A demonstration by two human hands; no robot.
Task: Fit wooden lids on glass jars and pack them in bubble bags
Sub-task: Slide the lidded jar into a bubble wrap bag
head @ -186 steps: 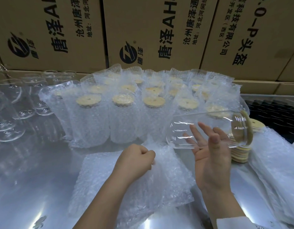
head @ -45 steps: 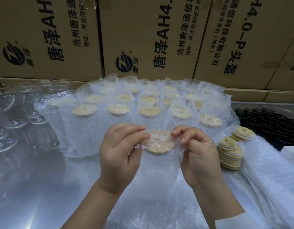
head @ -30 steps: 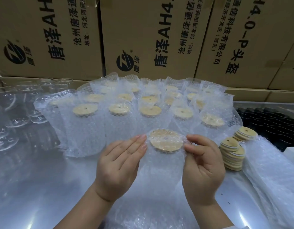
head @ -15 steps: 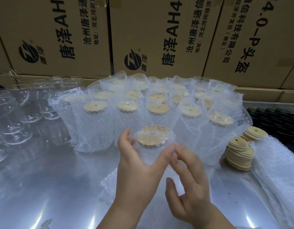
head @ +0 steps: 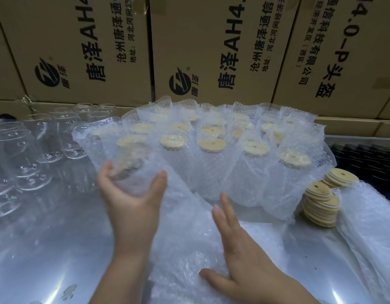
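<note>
swung leftward since half a second ago, the bagged jar (head: 135, 172) now sits tilted in the left hand (head: 132, 207), thumb and fingers wrapped round its lower end, just in front of the left end of the packed jars (head: 211, 154); its wooden lid (head: 127, 164) is a blur from my remote seat. the right hand (head: 244, 249) has let go and lies flat, fingers straight, on the loose bubble bags (head: 185, 233) on the steel table (head: 47, 249).
</note>
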